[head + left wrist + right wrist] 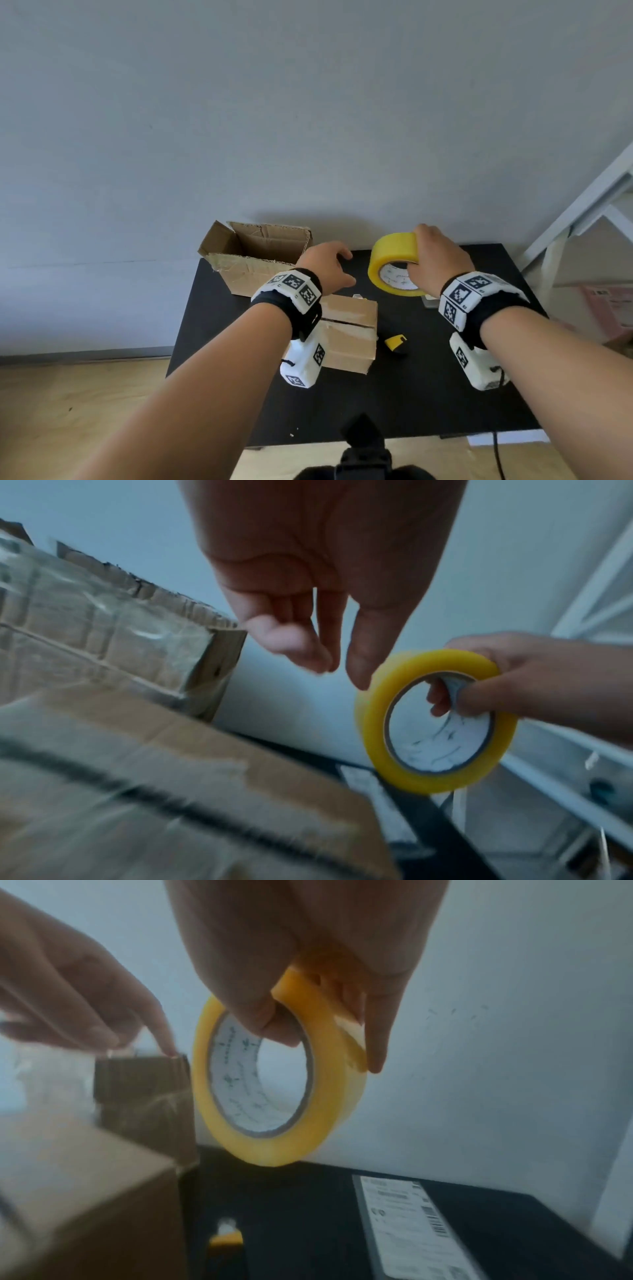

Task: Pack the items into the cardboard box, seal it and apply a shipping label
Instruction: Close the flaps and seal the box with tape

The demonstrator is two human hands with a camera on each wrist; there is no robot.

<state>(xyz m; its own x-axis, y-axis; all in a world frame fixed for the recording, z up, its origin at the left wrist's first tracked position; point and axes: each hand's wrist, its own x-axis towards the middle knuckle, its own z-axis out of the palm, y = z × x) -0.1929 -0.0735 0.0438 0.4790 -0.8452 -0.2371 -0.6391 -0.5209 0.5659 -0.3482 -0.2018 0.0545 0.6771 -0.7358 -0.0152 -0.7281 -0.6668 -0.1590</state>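
Note:
My right hand [432, 257] grips a yellow roll of packing tape [394, 263] in the air above the black table [428, 394], thumb inside the core and fingers over the rim [277, 1085]. My left hand [329, 269] hovers empty beside the roll, fingers loosely extended toward it [308, 642]. Below my left wrist lies a small closed cardboard box [349, 332] with its flaps folded shut along a centre seam. A shipping label [404, 1223] lies flat on the table under the tape.
A larger open cardboard box [253, 260] stands at the table's back left corner, old tape on its side. A yellow and black box cutter [395, 344] lies right of the small box. A white shelf frame [582, 212] stands at the right. The wall is close behind.

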